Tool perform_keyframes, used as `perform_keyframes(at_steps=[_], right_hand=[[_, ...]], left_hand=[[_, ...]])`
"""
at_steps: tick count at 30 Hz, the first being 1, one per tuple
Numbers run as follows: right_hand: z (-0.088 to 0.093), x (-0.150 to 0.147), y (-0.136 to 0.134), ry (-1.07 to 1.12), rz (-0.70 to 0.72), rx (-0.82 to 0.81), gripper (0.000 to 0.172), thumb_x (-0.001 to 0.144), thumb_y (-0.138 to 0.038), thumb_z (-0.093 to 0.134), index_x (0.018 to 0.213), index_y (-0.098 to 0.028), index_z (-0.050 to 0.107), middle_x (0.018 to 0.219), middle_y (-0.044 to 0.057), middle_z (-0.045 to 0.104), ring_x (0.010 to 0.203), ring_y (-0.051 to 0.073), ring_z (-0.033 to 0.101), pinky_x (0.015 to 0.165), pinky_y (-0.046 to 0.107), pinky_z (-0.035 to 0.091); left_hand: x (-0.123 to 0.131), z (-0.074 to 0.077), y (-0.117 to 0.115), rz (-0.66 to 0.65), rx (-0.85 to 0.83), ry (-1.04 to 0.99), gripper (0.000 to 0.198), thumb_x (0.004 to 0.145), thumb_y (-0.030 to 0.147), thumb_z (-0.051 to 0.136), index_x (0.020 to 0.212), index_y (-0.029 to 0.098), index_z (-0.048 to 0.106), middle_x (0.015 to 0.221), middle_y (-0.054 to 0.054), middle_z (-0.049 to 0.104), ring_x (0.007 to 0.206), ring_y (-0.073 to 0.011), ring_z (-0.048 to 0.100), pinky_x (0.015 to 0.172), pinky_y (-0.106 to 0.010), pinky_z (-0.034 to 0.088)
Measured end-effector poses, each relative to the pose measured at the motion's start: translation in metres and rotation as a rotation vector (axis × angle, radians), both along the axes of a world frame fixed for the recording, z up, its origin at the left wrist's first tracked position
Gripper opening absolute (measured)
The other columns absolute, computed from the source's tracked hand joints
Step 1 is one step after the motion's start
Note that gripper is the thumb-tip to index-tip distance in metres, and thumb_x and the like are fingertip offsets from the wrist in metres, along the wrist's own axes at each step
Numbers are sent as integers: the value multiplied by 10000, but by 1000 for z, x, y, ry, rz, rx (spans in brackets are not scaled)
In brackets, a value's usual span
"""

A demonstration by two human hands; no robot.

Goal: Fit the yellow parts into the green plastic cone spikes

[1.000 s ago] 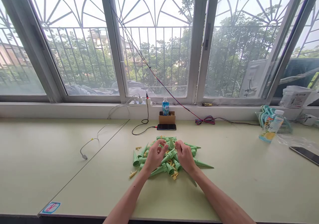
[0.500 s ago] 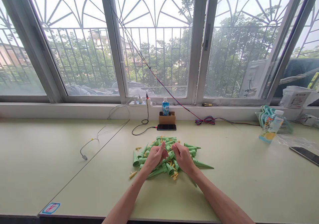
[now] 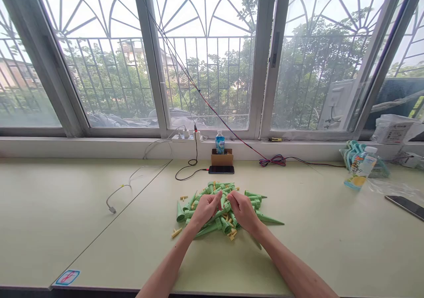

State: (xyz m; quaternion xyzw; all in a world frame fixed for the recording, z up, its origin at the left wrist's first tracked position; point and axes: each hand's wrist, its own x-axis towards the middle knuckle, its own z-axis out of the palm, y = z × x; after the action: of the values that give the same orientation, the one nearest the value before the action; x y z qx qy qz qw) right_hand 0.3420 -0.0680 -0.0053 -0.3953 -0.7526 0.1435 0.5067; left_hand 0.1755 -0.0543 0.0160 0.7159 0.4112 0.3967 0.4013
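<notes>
1. The left hand (image 3: 205,209) is closed round a green piece (image 3: 223,199), thumb uppermost, above the middle of the pile.
2. The right hand (image 3: 244,207) is curled just beside that piece, fingertips drawn together; whether it grips anything, I cannot tell.
3. Under and around both hands lies a heap of green spikes (image 3: 226,225), mixed with small yellow pieces (image 3: 176,232). The hands hide part of it; spike tips poke out to the right, and one spike lies partly behind the right forearm.
4. Just beyond the heap, a black phone (image 3: 221,169) lies flat, with a black cable (image 3: 180,172) looping in from the left. Behind it are a small cardboard box (image 3: 222,159) and a blue bottle (image 3: 220,142).
5. Far right of these, a coiled red-and-blue cable (image 3: 273,160) lies by the wall.
6. On the left, a pale cable (image 3: 112,209) ends in a plug near the table seam.
7. On the right stands a bottle with a fruit label (image 3: 360,168), teal hangers (image 3: 351,153) behind it, and a dark phone (image 3: 406,207) nearer the edge.
8. A power strip (image 3: 183,137) sits on the far ledge below the windows.
</notes>
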Motion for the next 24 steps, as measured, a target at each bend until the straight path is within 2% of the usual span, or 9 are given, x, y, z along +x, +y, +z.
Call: perform_keyframes(at_steps=[13,24], right_hand=[[-4,1,4,-1,-25,-14,375,1001,-390,302,683,-205,370,598,-42,375,548,110,307,522,233,270],[-2,1,3,0,-39,-20,383,997,-376,308,672,-202,414,593,-23,439,533,113,354,496,230,285]], left_hand=[[-1,-1,0,-31,45,21,562,888,605,417,557,160,502,369,59,332,361,-75,277,433,-220,242],[-1,1,-2,-19,143,32,456,871,554,487,639,161,505,499,51,364,437,-84,331,433,-217,257]])
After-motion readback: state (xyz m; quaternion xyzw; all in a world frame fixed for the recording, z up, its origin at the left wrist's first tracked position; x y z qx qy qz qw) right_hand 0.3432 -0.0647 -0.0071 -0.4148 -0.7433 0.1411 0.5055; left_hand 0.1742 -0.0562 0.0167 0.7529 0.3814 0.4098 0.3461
